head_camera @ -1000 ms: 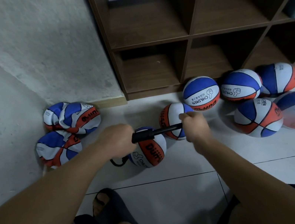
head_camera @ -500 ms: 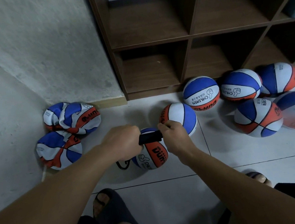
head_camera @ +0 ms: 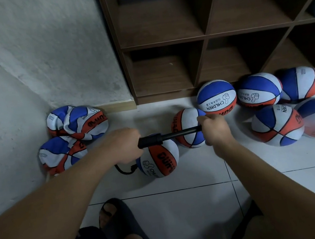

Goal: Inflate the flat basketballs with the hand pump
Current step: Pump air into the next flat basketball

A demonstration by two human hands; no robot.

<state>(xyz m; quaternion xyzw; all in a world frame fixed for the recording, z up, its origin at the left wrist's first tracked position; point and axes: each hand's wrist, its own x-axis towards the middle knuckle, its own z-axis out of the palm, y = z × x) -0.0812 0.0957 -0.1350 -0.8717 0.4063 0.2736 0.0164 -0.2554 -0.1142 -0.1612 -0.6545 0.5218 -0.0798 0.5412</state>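
Head view: the hand pump (head_camera: 168, 137) lies roughly level above the floor (head_camera: 187, 202), held at both ends. The left hand (head_camera: 122, 146) has its fingers clamped round the black barrel; the right hand (head_camera: 214, 128) has its fingers clamped round the handle at the end of the drawn-out rod. A short black hose (head_camera: 123, 170) loops from under the left hand to the near-left side of the ball being pumped (head_camera: 160, 161), which rests on the floor just below the barrel. Three flat basketballs (head_camera: 78, 124) lie crumpled in the far-left corner against the wall (head_camera: 19, 69). Six round basketballs (head_camera: 216, 98) sit on the right, near the foot of the wooden shelf unit (head_camera: 211, 33); one of them lies just behind the rod. A foot in a dark sandal (head_camera: 119, 221) is at near centre
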